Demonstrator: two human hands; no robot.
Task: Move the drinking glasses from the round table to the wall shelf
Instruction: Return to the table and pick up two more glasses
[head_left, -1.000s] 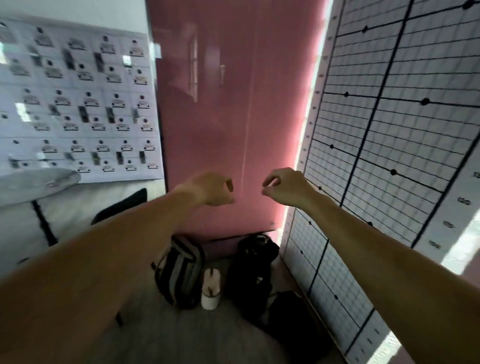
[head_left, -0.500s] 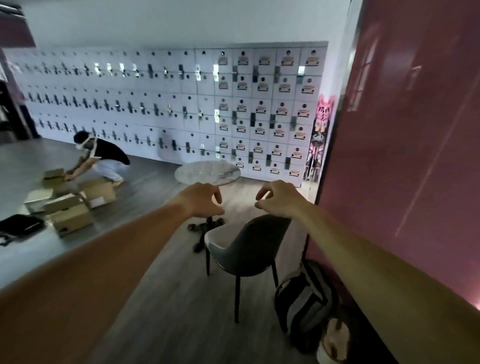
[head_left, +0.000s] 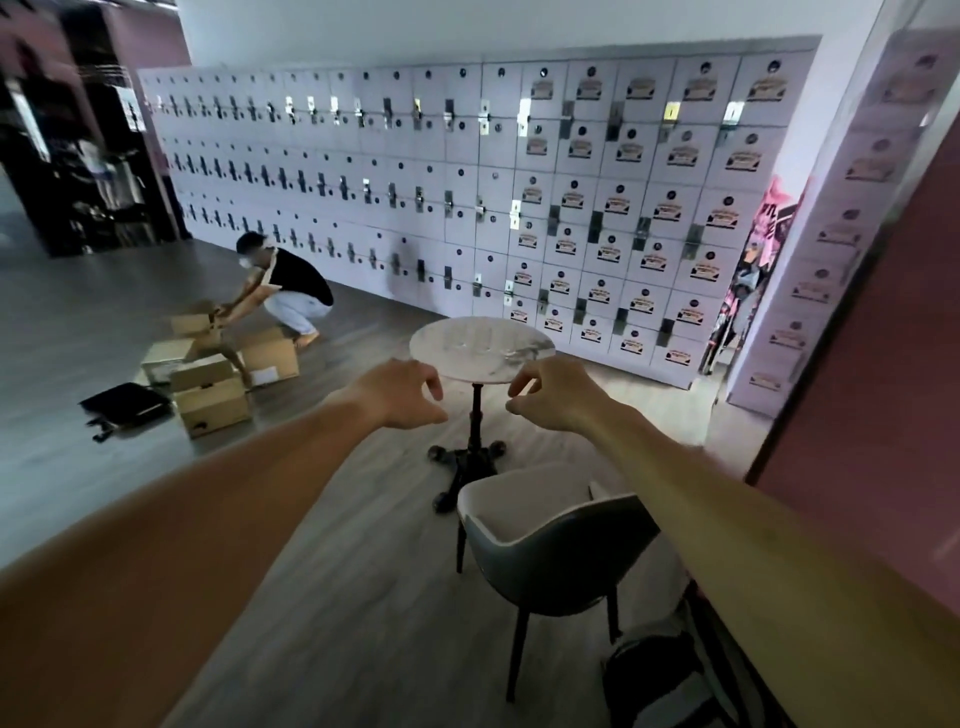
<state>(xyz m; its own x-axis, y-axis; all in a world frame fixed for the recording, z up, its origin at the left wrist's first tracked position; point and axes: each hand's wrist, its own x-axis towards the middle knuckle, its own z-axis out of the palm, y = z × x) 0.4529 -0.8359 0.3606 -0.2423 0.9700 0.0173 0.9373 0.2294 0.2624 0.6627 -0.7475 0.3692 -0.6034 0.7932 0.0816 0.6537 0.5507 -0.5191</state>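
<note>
A round marble-topped table (head_left: 530, 364) on a black pedestal stands some way ahead of me. Several clear drinking glasses (head_left: 475, 340) stand on its top, faint and hard to make out. Both my arms stretch forward at chest height, short of the table. My left hand (head_left: 402, 395) holds nothing, its fingers loosely curved with the thumb apart from them. My right hand (head_left: 553, 392) mirrors it and holds nothing. No wall shelf is in view.
A grey chair (head_left: 550, 556) stands between me and the table. A backpack (head_left: 660, 675) lies by the pink wall (head_left: 883, 389) on the right. White lockers (head_left: 467, 208) line the far wall. A crouching person (head_left: 285, 291) handles cardboard boxes (head_left: 213, 384) at left.
My view has swung left from the pink wall and gridded board to the room. The table is nearer and more central than half a second ago. Both hands stay raised, holding nothing.
</note>
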